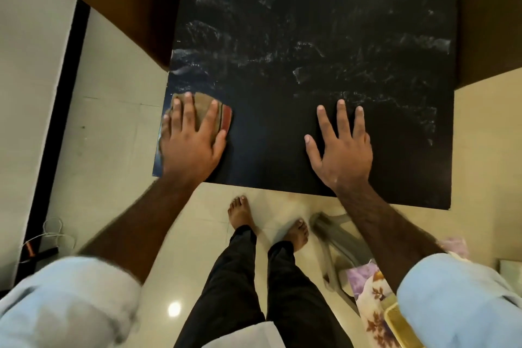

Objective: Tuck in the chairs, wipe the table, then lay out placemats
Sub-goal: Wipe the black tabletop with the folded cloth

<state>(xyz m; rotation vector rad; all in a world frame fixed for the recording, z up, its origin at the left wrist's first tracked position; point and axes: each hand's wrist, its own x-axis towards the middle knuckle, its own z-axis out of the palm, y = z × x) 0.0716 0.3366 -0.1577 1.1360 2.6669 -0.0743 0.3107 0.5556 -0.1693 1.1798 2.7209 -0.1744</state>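
A black table [282,150] fills the upper middle of the head view, its far half streaked with wet smears. At its near left corner lies a folded brown cloth [210,111] with red stripes. My left hand [189,141] presses flat on that cloth, fingers spread over it. My right hand [341,150] rests flat on the bare tabletop near the front edge, fingers apart and holding nothing. A brown chair [127,0] stands against the table's left side and another brown chair [491,25] against its right side.
My bare feet [243,212] stand on pale floor tiles just in front of the table. A grey plastic chair [336,246] with floral cloth [370,299] on it stands at my right. White cables [53,232] lie on the floor at the left by a dark strip.
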